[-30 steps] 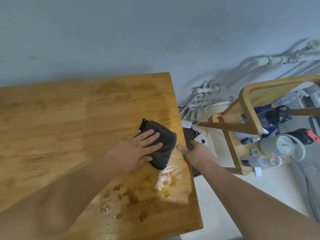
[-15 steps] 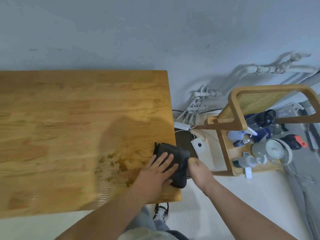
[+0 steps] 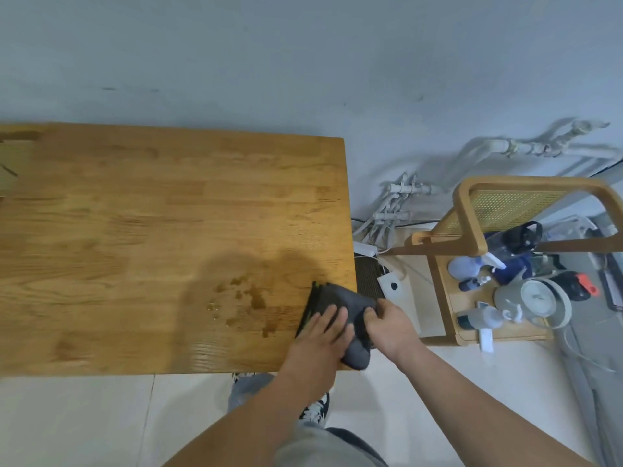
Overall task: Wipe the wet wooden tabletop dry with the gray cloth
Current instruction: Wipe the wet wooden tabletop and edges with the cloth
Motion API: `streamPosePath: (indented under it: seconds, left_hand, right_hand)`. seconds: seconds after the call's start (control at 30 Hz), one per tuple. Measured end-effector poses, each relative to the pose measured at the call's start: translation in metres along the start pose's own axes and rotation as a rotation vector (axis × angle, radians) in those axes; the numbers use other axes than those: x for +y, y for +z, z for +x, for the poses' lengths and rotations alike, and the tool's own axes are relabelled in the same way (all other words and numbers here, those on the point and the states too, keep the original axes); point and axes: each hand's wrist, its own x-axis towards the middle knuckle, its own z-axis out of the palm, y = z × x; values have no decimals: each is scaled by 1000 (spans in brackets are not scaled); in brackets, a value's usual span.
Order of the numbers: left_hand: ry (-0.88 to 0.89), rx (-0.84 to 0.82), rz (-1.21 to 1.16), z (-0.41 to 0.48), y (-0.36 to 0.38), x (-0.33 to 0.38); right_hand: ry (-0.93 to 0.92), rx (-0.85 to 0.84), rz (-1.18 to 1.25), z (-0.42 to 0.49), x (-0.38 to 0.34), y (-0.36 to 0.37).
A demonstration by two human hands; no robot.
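The folded gray cloth lies at the near right corner of the wooden tabletop, partly hanging over the right edge. My left hand presses flat on the cloth with its fingers spread. My right hand grips the cloth's right side at the table edge. A patch of water drops and wet streaks sits on the wood just left of the cloth.
A wooden cart holding spray bottles, a kettle and other items stands to the right of the table. White pipes and cables run along the wall behind it. My shoe and the tiled floor show below the table's near edge.
The cloth and my left hand slid from the table's right edge down to the near right corner. My right hand went from resting on the table edge to gripping the cloth.
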Motion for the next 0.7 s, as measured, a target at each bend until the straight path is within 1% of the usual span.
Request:
streamPosePath:
  seconds: [0.1, 0.13, 0.23, 0.3, 0.4, 0.5, 0.57, 0.63, 0.7]
  left_hand:
    - [85, 45, 68, -27, 8, -15]
    - [103, 37, 78, -35, 7, -22]
    - [127, 27, 90, -57, -1, -48]
    - [135, 1, 33, -76, -9, -68]
    - [142, -36, -63, -109, -10, -99]
    - [175, 1, -103, -131, -12, -130]
    - [209, -13, 18, -142, -14, -157]
    - [191, -57, 171, -150, -18, -186]
    - [151, -80, 216, -155, -21, -211]
  right_hand:
    - [-21, 49, -127, -4, -14, 8]
    - [-33, 68, -169, -4, -19, 13]
    - [-83, 56, -275, -8, -42, 32]
    - [-81, 18, -328, -10, -59, 48]
    - [-52, 6, -398, -14, -82, 72]
    - [23, 3, -480, -11, -95, 89]
    - [78, 0, -521, -5, -103, 94]
    - [110, 4, -535, 1, -108, 95]
    - [123, 15, -533, 3, -110, 95]
